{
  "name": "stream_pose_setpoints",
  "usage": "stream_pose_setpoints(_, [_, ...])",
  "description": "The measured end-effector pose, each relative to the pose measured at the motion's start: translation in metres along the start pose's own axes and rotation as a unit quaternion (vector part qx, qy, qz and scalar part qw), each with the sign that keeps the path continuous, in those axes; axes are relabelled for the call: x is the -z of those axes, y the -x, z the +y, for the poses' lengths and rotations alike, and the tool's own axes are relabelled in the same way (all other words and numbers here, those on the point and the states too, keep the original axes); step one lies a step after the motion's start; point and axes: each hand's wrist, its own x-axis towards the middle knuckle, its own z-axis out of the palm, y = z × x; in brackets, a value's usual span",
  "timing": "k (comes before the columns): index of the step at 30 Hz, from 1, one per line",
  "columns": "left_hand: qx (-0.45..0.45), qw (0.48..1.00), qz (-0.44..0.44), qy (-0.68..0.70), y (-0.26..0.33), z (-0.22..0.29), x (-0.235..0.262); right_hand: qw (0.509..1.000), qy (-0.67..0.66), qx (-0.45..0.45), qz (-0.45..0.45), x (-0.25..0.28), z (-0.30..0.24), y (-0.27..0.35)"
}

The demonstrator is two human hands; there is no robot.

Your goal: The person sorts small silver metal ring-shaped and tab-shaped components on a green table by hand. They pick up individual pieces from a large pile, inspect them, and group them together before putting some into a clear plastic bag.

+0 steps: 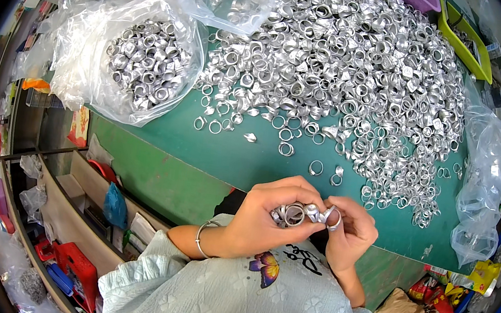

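Both hands met just off near edge of desk (212, 164); left hand (264, 221) clamped on row of silver rings (293, 214), row lying left-right; right hand (349, 231) pinched ring at row's right end; big ring heap (349, 62) lay beyond, toward far edge.

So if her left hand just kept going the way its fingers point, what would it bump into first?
The left hand points right, so it would meet the right hand almost at once; both already pinch the same cluster of silver rings. Depth is hard to judge.
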Motion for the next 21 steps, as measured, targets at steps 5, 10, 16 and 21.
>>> stream_pose_setpoints(5, [-0.012, 1.0, -0.007, 0.006, 0.0, 0.0, -0.001, 0.999, -0.01, -0.046, -0.015, 0.003, -0.01, -0.002])
stream_pose_setpoints(10, [0.029, 0.996, -0.031, 0.081, 0.0, 0.005, 0.001, 0.992, -0.082, -0.091, -0.042, 0.004, -0.013, -0.004])
stream_pose_setpoints(16, [0.055, 0.993, -0.027, 0.098, 0.001, 0.008, 0.001, 0.982, -0.106, -0.141, -0.063, 0.007, -0.012, -0.002])
stream_pose_setpoints(21, [0.016, 0.996, -0.052, 0.064, 0.001, 0.006, 0.003, 0.965, -0.163, -0.191, -0.077, 0.006, -0.009, -0.001])
